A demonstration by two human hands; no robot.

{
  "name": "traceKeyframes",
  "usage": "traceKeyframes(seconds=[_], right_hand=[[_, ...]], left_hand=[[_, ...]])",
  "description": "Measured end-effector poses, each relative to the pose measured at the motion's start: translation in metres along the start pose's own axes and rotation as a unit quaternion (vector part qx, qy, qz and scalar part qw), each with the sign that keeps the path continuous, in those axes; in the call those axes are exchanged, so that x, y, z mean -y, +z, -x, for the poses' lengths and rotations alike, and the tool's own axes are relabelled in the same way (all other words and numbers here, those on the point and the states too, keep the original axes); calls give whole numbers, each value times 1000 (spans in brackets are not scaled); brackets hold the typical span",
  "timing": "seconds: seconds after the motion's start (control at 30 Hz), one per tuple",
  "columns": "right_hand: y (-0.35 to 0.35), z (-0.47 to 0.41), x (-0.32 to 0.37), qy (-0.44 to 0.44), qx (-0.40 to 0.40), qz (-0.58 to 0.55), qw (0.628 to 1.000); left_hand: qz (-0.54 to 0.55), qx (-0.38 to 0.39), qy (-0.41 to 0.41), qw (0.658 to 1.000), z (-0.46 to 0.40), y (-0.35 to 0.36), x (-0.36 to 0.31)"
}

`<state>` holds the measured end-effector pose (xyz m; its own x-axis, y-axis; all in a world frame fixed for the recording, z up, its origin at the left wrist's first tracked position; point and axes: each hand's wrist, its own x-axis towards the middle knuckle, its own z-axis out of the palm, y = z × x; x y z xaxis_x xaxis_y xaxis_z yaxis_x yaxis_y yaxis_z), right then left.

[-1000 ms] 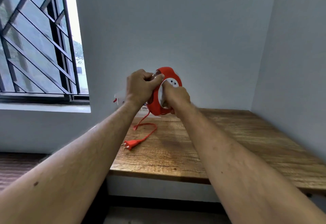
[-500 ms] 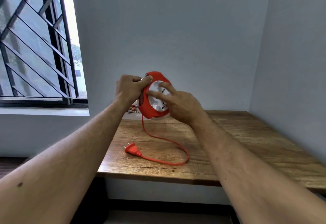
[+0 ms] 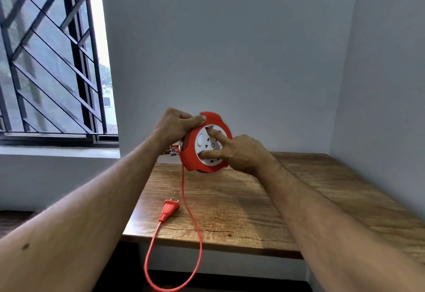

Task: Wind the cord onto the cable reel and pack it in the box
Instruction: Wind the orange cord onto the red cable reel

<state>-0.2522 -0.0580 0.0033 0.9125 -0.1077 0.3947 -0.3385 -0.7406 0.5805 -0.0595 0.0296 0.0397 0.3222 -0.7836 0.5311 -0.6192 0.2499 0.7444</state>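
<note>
I hold a round red cable reel [image 3: 196,164] with a white socket face above the wooden table [image 3: 253,206]. My left hand [image 3: 176,124] grips its upper left rim. My right hand [image 3: 239,153] has its fingers spread on the white centre disc, index and thumb pressing it. A red cord [image 3: 184,190] drops from the reel's lower left, loops down past the table's front edge and comes back up to a red two-pin plug [image 3: 169,208] lying on the table. The box [image 3: 171,153] is a white shape behind my left wrist, mostly hidden.
The table stands in a corner with grey walls behind and to the right. A barred window [image 3: 50,57] with a sill is on the left. The table's front edge [image 3: 207,244] runs below the plug, and the cord loop hangs over it.
The reel's white face has turned toward me and my right fingers moved onto its centre. More cord has come off; its loop slid over the front edge. The plug shifted nearer.
</note>
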Motion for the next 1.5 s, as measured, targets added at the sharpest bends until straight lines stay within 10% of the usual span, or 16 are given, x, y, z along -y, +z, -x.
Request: traceKeyframes(seconds=[0.17, 0.47, 0.9, 1.1, 1.23, 1.4, 1.5], right_hand=[[8, 0, -6, -39, -132, 41, 990], [4, -14, 7, 204, -138, -113, 962], [-4, -47, 21, 534, -59, -626, 566], [2, -45, 24, 558, -48, -648, 516], [0, -36, 30, 510, -47, -652, 559], [1, -18, 25, 345, -149, -372, 849], [-3, -16, 21, 230, -106, -218, 943]], left_hand=[[1, -1, 14, 1000, -3, 3, -2], [-2, -101, 56, 993, -7, 18, 0], [-66, -187, 64, 978, 6, 37, 1], [-69, -119, 56, 989, 8, 40, 5], [-116, -136, 3, 984, 3, 37, 4], [-38, -171, -48, 983, -2, 26, 10], [-60, -132, -25, 989, -2, 24, 11]])
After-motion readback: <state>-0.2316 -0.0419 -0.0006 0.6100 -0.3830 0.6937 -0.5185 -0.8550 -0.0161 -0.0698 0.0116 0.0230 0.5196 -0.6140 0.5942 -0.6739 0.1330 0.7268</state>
